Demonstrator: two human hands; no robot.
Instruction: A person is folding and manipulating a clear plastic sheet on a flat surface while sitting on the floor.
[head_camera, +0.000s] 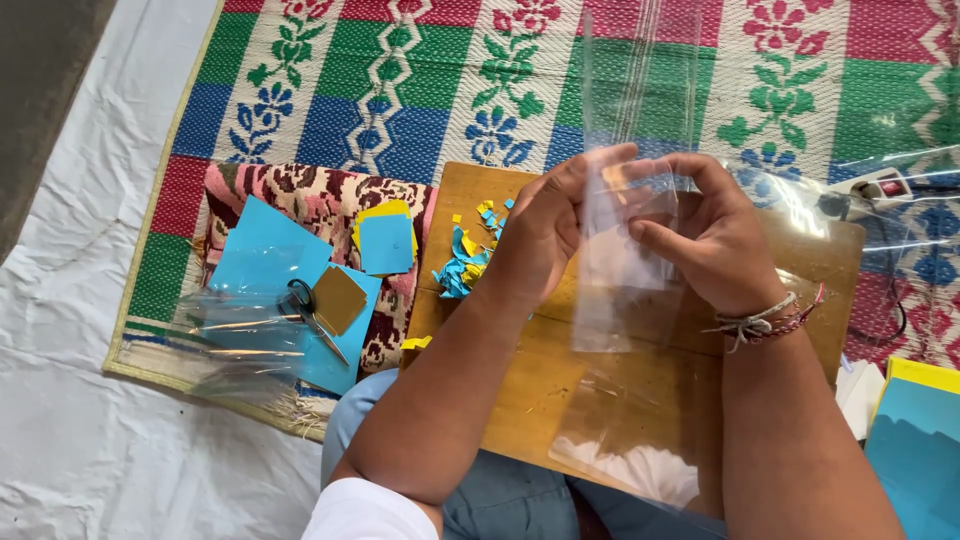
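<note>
The clear bag hangs between my two hands, above the board on my lap. My left hand pinches its top edge from the left, fingers curled, thumb and fingertips pressing the film near the upper corner. My right hand grips the same top edge from the right, fingers bent over it and the thumb pointing in toward the left hand. The bag's mouth lies between my fingertips; its body drops below both hands, over the board, just in front of my wrists. Another clear sheet rises above my hands, across the mat.

The mat, woven in green, blue, red and white flowers, lies under everything, on a white cloth. The board rests across my knees, brown and flat. A patterned cushion sits to the left of the board, touching its edge. Blue paper lies on the cushion, with a yellow-and-blue stack beside it. More clear film lies over the blue paper's lower part. Scissors rest on the blue paper next to a brown square. Paper scraps, blue and yellow, are heaped on the board just left of my left hand. More blue and yellow sheets lie at the far right. Thread bands circle my right wrist.
</note>
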